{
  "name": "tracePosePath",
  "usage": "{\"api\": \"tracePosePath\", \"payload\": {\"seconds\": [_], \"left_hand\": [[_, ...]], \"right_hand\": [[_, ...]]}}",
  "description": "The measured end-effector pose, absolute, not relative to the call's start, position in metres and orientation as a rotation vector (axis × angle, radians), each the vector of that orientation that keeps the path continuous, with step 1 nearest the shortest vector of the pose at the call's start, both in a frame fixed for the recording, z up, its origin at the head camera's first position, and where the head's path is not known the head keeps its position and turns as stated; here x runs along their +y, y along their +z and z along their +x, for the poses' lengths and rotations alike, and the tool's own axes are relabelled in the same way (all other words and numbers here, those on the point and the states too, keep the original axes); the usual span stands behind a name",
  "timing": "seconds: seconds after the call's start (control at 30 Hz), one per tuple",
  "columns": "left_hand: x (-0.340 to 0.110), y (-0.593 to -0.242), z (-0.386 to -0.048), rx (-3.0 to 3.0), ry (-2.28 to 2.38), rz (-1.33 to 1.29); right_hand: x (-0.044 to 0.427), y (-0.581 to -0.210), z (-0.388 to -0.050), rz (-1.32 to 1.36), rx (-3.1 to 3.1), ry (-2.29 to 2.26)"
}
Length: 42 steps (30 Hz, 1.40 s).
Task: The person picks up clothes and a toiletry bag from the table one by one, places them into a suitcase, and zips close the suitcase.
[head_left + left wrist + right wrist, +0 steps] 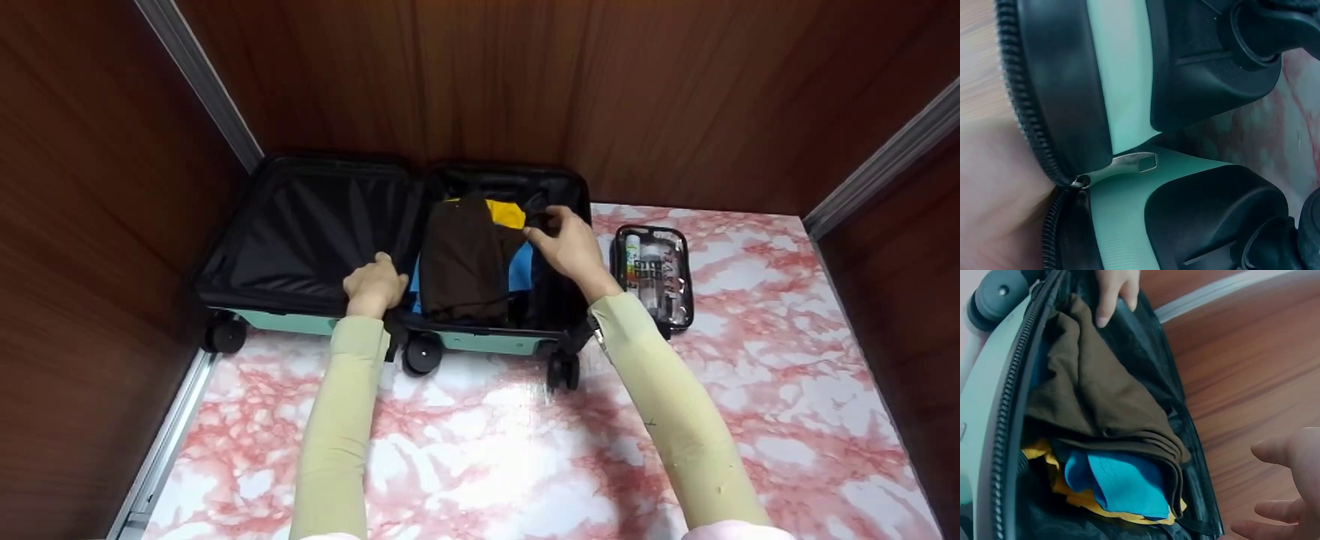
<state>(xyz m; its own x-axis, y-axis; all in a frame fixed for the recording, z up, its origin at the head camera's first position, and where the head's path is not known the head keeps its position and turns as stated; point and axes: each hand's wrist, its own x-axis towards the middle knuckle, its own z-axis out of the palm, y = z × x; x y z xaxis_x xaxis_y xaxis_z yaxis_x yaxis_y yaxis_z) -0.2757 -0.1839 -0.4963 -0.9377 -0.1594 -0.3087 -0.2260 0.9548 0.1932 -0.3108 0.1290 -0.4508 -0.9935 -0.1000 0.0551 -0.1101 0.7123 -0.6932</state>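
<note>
An open mint-green suitcase (480, 343) with black lining lies on the floor. Brown folded cloth (461, 262) fills much of its right half, over blue cloth (1126, 486) and yellow cloth (506, 214). My left hand (375, 285) rests at the middle, where the two halves meet, its fingers straight over the black lining. In the left wrist view, part of that hand lies beside the zipper (1022, 112) and its metal pull (1134, 162). Over the right side of the clothes is my right hand (574, 247), fingers spread and holding nothing in the right wrist view.
A clear toiletry bag (652, 277) with black edging and bottles inside lies right of the suitcase. Black wheels (422, 354) stick out at the near side. Wood-grain walls (510, 82) stand behind and on both sides of the red-and-white marbled floor (480, 457).
</note>
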Motion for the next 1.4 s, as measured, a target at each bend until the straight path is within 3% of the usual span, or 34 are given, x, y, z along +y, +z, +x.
{"api": "tracePosePath", "payload": {"seconds": [1.4], "left_hand": [[-0.183, -0.496, -0.275, 2.809, 0.321, -0.301]], "right_hand": [[0.193, -0.45, -0.319, -0.014, -2.798, 1.142]]}}
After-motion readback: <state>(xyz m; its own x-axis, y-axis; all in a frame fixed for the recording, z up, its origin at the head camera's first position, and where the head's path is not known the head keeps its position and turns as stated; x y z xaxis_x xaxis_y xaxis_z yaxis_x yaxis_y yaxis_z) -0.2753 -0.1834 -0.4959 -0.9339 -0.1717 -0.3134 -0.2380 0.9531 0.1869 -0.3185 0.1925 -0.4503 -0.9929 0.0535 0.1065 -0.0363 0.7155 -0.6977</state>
